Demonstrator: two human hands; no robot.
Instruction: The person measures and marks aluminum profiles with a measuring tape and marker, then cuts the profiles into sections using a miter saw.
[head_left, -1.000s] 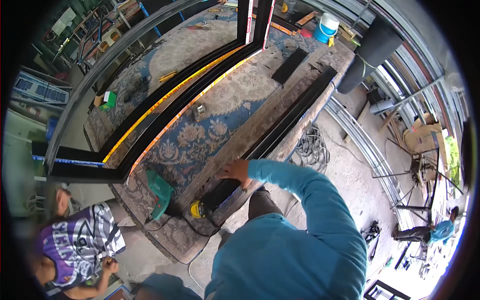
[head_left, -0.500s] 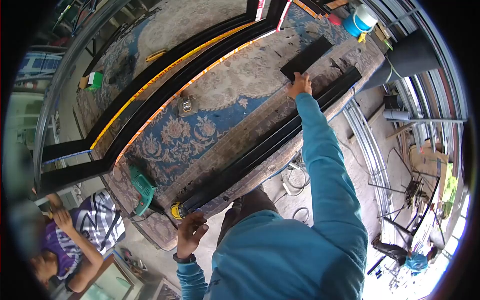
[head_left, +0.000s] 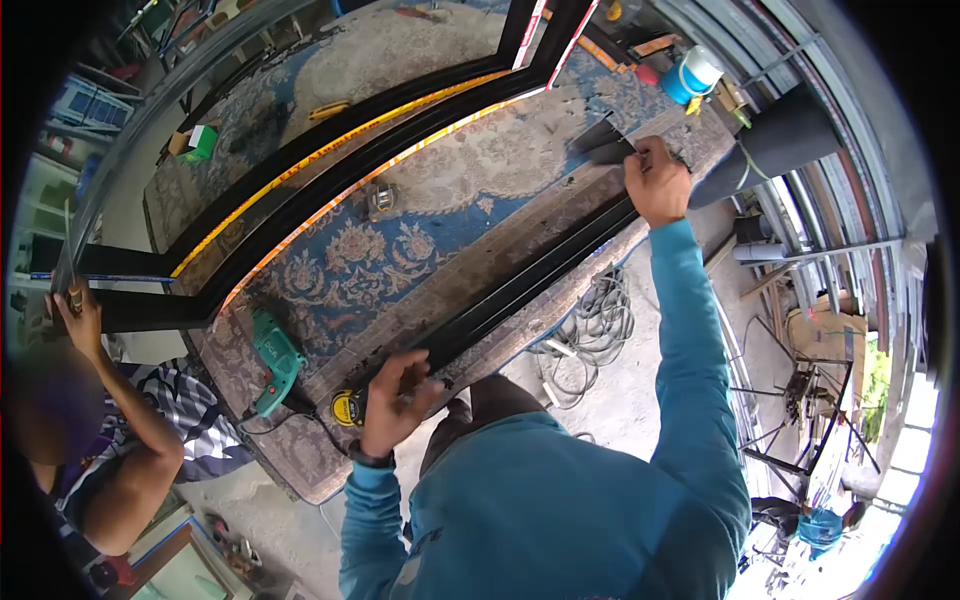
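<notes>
My right hand (head_left: 660,188) is closed at the far end of the long black bar (head_left: 530,275), its fingertips pinching the edge of a flat black strip (head_left: 605,145). The strip looks blurred and partly hidden by my fingers. Over the near end of the bar is my left hand (head_left: 398,402), its fingers loosely bent and apart, holding nothing. A yellow and black tape measure (head_left: 348,407) lies just left of it. Farther left rests a green power drill (head_left: 277,360) with its cord on the patterned carpet of the table (head_left: 330,465).
Large black frames (head_left: 340,185) edged with orange and yellow tape cross the table. At left, a person (head_left: 130,410) grips a frame's end. A blue and white bucket (head_left: 692,75) stands at the far right. Cable coils (head_left: 595,330) lie on the floor.
My right hand has drawn back and closed, and the black strip has shifted with it. My left hand has moved up over the bar's near end. The other person's hand has reached the frame.
</notes>
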